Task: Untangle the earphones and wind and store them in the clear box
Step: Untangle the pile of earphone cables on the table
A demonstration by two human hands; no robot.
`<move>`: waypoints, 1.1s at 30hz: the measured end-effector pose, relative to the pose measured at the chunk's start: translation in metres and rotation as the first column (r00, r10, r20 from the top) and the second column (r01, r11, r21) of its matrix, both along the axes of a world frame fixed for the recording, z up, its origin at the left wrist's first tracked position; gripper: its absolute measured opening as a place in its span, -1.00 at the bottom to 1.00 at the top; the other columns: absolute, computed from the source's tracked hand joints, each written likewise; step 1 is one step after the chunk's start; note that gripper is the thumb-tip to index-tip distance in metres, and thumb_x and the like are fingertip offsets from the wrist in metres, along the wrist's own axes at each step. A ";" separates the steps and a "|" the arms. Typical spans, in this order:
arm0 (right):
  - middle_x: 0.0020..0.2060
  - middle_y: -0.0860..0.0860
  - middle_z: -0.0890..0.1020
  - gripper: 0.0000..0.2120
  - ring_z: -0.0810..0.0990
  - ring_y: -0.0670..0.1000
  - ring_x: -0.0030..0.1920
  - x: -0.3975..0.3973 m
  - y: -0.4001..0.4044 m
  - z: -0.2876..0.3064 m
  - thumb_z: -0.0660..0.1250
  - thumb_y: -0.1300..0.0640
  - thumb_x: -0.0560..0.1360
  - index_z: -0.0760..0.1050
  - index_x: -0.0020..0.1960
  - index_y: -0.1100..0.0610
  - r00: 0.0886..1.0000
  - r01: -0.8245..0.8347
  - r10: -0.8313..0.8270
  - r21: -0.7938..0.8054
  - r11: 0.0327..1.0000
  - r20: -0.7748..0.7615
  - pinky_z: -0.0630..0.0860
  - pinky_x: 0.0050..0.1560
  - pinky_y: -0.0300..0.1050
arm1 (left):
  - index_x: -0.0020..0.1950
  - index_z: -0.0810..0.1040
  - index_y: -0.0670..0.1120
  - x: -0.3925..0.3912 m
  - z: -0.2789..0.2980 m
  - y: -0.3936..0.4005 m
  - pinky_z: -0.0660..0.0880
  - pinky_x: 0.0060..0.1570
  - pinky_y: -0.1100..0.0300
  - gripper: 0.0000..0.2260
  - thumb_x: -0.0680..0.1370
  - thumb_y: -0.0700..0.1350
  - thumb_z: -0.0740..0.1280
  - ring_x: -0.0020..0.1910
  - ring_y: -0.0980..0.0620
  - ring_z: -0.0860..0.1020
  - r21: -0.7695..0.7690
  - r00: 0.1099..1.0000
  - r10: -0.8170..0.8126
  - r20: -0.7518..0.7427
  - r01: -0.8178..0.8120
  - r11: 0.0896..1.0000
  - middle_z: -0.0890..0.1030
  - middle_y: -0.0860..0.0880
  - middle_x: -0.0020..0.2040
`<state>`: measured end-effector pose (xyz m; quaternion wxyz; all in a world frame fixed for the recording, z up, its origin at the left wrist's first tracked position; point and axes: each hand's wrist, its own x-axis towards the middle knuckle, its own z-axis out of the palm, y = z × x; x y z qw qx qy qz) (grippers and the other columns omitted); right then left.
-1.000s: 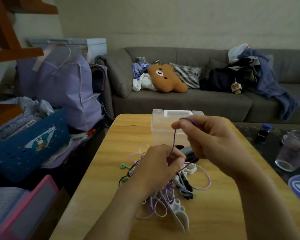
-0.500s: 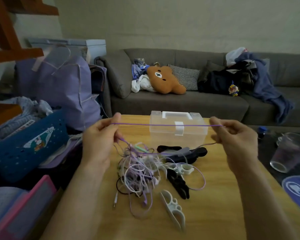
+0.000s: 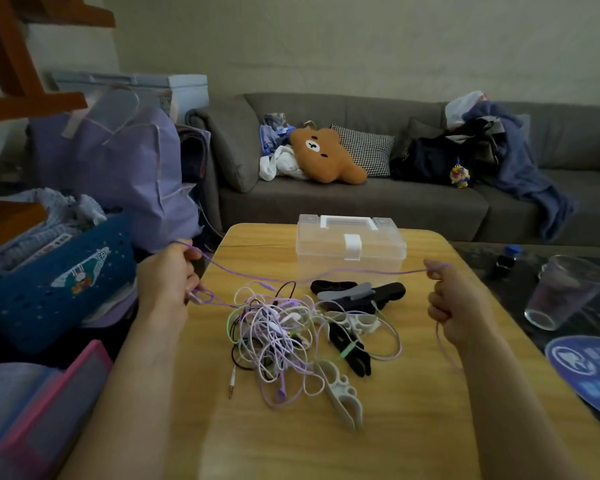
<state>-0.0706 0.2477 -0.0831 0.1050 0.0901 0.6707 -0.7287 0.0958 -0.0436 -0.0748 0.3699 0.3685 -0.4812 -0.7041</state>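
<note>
On the wooden table: wooden table (image 3: pixel 413 427) carries a tangle of earphones (image 3: pixel 278 337), cable clips and a clear box (image 3: pixel 350 245).
Left hand: left hand (image 3: pixel 167 285) sits over the table's left edge, fingers curled round a purple cable (image 3: pixel 326 277); the fingertips face away from the camera, so the exact pinch is hidden.
Right hand: right hand (image 3: pixel 456 303) is curled into a fist clamped on the same cable, which enters at the index finger and leaves below the fist as a hanging loop.
Purple cable: runs slack between the two hands, sagging toward the pile in front of the box.
Tangle: purple, white, green and dark cords overlap; which strand belongs to which set cannot be told. One jack plug (image 3: pixel 231 384) lies at the pile's near-left edge.
Clear box: lid down, white latch facing the camera, at the far side of the table; contents not discernible through the wall.
Clips: a white clip (image 3: pixel 343 398) lies near the pile's front; dark clips (image 3: pixel 357 292) lie between pile and box, partly under the cords.
Cut off: a glass (image 3: pixel 565 292) stands on the dark surface at right, where a blue printed disc (image 3: pixel 589 368) is cropped by the frame. Both forearms run out of the bottom edge.
Background: a grey sofa (image 3: pixel 361 202) holds a bear cushion (image 3: pixel 326 155).
</note>
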 end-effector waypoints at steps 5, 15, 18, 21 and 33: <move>-0.22 0.03 0.54 -0.85 0.44 -0.03 -0.22 0.006 0.014 0.008 0.45 0.14 0.51 0.57 0.05 0.15 0.980 0.140 -0.115 0.155 0.978 -0.162 0.44 -0.08 -0.04 | -0.22 0.46 -0.12 -0.004 -0.005 0.005 0.30 -0.44 0.14 -0.84 0.57 -0.21 0.23 -0.63 0.07 0.29 -0.207 0.978 0.002 0.208 0.042 0.978 0.32 0.00 -0.53; 0.39 -0.01 0.46 -0.28 0.45 -0.04 0.21 0.047 0.008 0.045 0.60 0.17 0.36 0.39 0.44 -0.07 0.671 -0.426 0.741 0.804 0.416 -0.028 0.43 0.12 -0.11 | -0.47 0.43 -0.16 -0.009 0.008 0.073 0.34 -0.38 -0.01 -0.61 0.52 -0.05 0.35 -0.46 -0.04 0.30 -0.596 0.806 -0.160 0.570 0.540 0.595 0.32 -0.04 -0.53; 0.32 -0.17 0.54 -0.28 0.49 -0.14 0.34 0.059 0.000 0.050 0.64 0.01 0.28 0.45 0.38 -0.13 0.461 -0.543 0.874 0.731 0.415 -0.154 0.45 0.36 -0.07 | -0.44 0.38 -0.19 -0.004 0.009 0.087 0.32 -0.40 -0.09 -0.62 0.47 -0.01 0.37 -0.47 0.01 0.29 -0.655 0.838 -0.269 0.475 0.541 0.528 0.30 -0.03 -0.51; 0.20 -0.08 0.65 -0.45 0.62 -0.11 0.23 0.067 -0.021 0.030 0.56 0.02 0.38 0.52 0.34 0.02 0.407 -0.672 0.849 0.519 0.529 -0.337 0.55 0.30 -0.03 | -0.39 0.39 -0.09 -0.004 0.011 0.100 0.23 -0.37 0.07 -0.66 0.49 0.08 0.30 -0.47 0.06 0.28 -0.551 0.761 -0.535 0.365 0.641 0.535 0.32 0.05 -0.49; -0.30 0.01 0.57 -0.82 0.42 -0.09 -0.45 0.048 -0.021 0.011 0.25 0.15 0.63 0.57 0.03 0.23 0.840 -0.505 0.404 -0.247 0.827 -0.362 0.37 -0.48 -0.28 | -0.05 0.64 -0.07 -0.006 -0.001 0.100 0.51 -0.27 -0.06 -0.78 0.62 0.05 0.30 -0.36 0.00 0.50 -0.595 0.660 -0.570 0.489 0.731 0.336 0.53 -0.02 -0.34</move>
